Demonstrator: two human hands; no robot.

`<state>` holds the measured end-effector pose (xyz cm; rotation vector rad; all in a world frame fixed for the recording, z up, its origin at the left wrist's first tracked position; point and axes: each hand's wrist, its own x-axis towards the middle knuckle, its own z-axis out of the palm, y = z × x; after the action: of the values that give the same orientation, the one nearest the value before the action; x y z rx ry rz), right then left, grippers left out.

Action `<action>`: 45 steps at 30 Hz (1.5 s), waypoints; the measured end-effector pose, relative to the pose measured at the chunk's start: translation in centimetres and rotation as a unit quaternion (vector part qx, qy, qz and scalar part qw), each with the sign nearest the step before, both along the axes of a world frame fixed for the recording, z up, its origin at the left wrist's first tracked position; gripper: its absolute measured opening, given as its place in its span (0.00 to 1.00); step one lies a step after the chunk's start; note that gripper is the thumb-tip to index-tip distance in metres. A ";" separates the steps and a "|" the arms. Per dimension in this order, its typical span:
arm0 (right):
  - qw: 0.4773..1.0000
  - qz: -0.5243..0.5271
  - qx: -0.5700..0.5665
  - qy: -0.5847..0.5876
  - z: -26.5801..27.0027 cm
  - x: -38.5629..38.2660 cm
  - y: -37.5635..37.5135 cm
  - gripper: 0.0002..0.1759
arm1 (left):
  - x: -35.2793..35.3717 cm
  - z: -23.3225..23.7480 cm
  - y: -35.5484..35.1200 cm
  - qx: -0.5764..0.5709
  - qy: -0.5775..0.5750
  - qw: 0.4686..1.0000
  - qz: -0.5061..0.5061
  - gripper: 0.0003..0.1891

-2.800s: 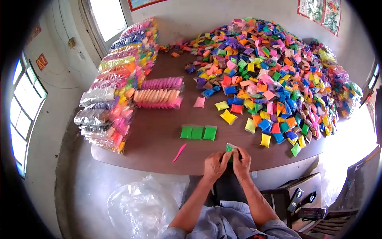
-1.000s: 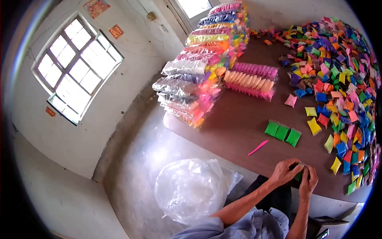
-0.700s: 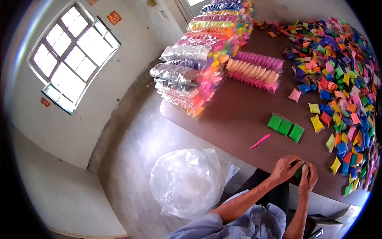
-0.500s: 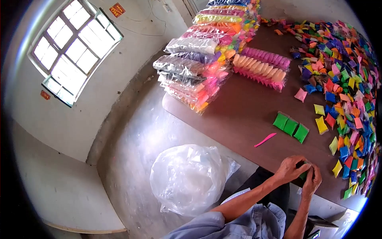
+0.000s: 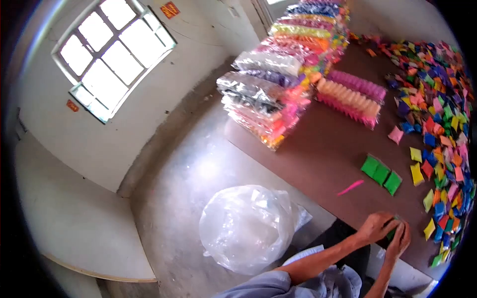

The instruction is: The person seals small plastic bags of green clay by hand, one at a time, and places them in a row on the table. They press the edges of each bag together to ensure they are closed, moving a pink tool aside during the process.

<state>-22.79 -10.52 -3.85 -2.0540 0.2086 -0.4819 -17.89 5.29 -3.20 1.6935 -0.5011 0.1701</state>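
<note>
Near the brown table's front edge, my left hand (image 5: 376,228) and my right hand (image 5: 400,240) meet, fingers closed around a small green packet (image 5: 391,234) that is mostly hidden by them. Beyond them on the table (image 5: 318,171), several green packets (image 5: 380,173) lie joined in a short row. To the left of that row is a thin pink plastic tool (image 5: 351,187).
Many small coloured packets (image 5: 439,149) spread along the table's right side. Stacked clear bags of coloured packets (image 5: 268,89) stand at the far left, with pink and peach bundles (image 5: 348,99) beside them. A large clear plastic bag (image 5: 246,228) rests on the floor.
The whole view has shifted, so the table and floor items appear farther right and lower. Both hands remain together on the green packet.
</note>
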 end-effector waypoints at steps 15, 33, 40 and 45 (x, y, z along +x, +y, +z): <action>0.999 0.023 0.028 -0.018 -0.7 0.8 0.1 0.26 | -0.4 -0.4 -0.7 0.008 -0.011 1.000 -0.010 0.18; 0.997 0.021 0.078 0.015 -1.5 0.8 -0.6 0.25 | -0.5 -0.6 -0.6 0.068 -0.003 0.998 -0.017 0.16; 0.998 -0.003 0.063 -0.018 -1.9 0.7 -0.9 0.24 | -0.6 1.6 0.2 0.120 0.031 0.991 -0.059 0.20; 0.996 -0.044 0.080 -0.008 -0.7 0.2 -0.4 0.26 | -0.5 0.6 -0.2 0.060 -0.020 0.998 -0.021 0.19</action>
<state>-22.56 -10.88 -4.57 -1.8891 0.3186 -0.5188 -18.38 5.05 -2.64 1.7977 -0.5859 0.1453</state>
